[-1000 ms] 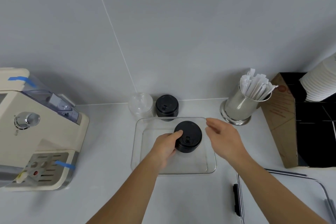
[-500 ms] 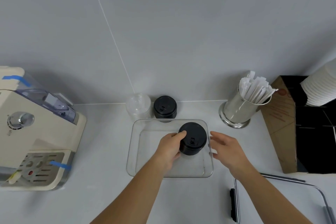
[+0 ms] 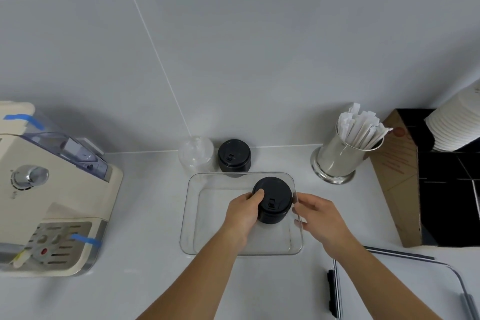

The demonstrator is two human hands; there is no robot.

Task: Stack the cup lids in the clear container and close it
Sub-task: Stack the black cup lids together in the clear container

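A clear rectangular container [image 3: 191, 218] lies open on the white counter. Inside its right half stands a stack of black cup lids [image 3: 274, 199], with my left hand [image 3: 245, 213] gripping its left side. My right hand [image 3: 318, 215] rests on the container's right wall, fingers curled over the rim beside the stack. A second stack of black lids [image 3: 234, 155] and a stack of clear lids [image 3: 196, 154] stand behind the container by the wall. The container's clear lid with black clips [image 3: 389, 283] lies at the lower right.
A cream coffee machine [image 3: 49, 202] fills the left side. A steel cup of wrapped straws [image 3: 345, 150] stands at the back right. Beside it are a brown cardboard box [image 3: 397, 179] and stacked white paper cups [image 3: 457, 125].
My left hand has carried the black lid stack rightward and down in the container. My right hand dropped from above the container onto its right wall.
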